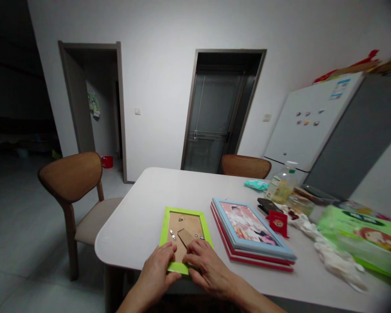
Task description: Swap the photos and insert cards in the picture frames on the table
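Observation:
A green picture frame (166, 226) lies face down at the table's near edge, its brown backboard (187, 221) showing. Small metal clips and a hanger sit on the board, along with a folding stand flap (185, 237). My left hand (156, 267) grips the frame's near left corner, thumb at the near edge and fingers over the side. At the near right corner, my right hand (210, 267) has its fingers curled onto the backboard and its thumb by the near rim. Its fingertips partly cover the right-hand clip.
Right of the green frame rests a stack of blue and red picture frames (250, 226). Beyond it are a red packet (278, 222), a dark phone-like object (267, 206), a plastic bottle (282, 182), crumpled tissues (335, 256) and a green tissue pack (361, 234). Chairs (73, 178) flank the table.

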Motion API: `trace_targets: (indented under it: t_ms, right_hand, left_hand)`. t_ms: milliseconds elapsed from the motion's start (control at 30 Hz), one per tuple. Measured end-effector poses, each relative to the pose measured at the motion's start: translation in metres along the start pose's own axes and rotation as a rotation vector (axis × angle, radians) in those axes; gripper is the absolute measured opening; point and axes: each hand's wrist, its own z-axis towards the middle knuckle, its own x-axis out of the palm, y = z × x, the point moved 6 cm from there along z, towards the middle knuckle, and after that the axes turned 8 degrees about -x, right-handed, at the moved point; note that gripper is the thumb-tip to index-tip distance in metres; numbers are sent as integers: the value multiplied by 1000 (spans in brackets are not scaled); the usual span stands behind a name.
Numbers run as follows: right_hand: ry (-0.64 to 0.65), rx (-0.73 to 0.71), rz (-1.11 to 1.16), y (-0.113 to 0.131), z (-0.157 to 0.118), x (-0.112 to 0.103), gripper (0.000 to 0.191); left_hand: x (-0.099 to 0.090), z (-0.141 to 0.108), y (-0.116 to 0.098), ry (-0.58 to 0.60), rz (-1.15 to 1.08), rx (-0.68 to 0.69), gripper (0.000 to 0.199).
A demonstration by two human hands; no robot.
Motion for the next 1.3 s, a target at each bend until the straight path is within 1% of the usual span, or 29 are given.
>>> trace_targets:
  t_ms: [133,200,333,400,467,533,600,667,833,900,1033,1200,1300]
  right_hand:
    - [4,14,10,0,0,-1,15]
    - [-21,25,36,-2,3,-2,18]
    - [-121,60,7,-11,26,-2,32]
    - [-106,97,-53,-18,43,5,28]
    - [-51,137,-97,-26,58,15,19]
    - [-36,167,-84,-33,69,23,17]
    - [-61,185,-36,-39,75,29,19]
    - [-100,214,-6,-46,76,33,20]
    - [-159,331,-34,-55,72,35,18]
    - [-152,313,-39,-52,71,35,20]
    - [-113,223,-28,-43,72,37,22]
    - [-138,259,9,-46,71,34,21]
    - [-131,177,10,-43,70,34,19]
  left_hand:
    - [-1,0,0,-1,-1,-9,55]
    - [-1,0,0,-3,-1,-2,56]
    - [0,0,0,-19,-5,8,55]
    - [0,-1,-1,-32,-18,21,50]
    - [0,-3,-1,-40,-35,38,46]
    - [0,-5,-2,-40,-48,48,47]
    - [0,-6,-1,-32,-54,49,48]
    - [0,-7,0,-29,-57,43,48]
    - [0,-7,2,-27,-73,29,48]
    - [0,-6,2,-26,-71,31,47]
    - [1,-7,1,-30,-69,46,50]
    - [0,-7,1,-30,-66,42,53]
    - [-1,-6,-1,-27,-71,42,52]
